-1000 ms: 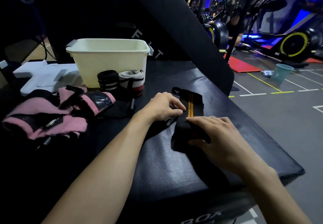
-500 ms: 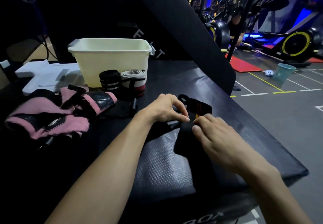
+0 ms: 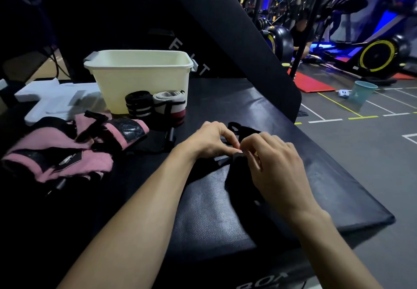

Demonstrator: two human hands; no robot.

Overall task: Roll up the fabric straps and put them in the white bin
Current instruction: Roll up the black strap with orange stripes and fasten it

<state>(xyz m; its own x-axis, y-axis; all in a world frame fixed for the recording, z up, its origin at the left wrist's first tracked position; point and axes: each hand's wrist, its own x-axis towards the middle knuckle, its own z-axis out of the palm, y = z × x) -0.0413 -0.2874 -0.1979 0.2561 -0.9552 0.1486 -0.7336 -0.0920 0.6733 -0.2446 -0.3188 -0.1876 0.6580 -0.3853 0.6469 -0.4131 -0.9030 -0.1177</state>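
Black strap [image 3: 240, 164] lies on the padded surface [image 3: 203, 209], its end pinched by left hand [image 3: 208, 141] and right hand [image 3: 274, 164], each grip closed on it, seemingly to start a tight roll.

Two bare forearms enter from the lower edge, each uncovered along its whole visible length, with no sleeve or cuff showing. The left hand [image 3: 209, 140] wears no glove, ring or strap, and its wrist carries no watch or band. The right hand [image 3: 276, 164] is likewise ungloved, its wrist bare. Fingernails look short and unpainted, though the dim light makes that hard to confirm. No tattoos, plasters or markings show on either arm, and nothing else of the person is in view
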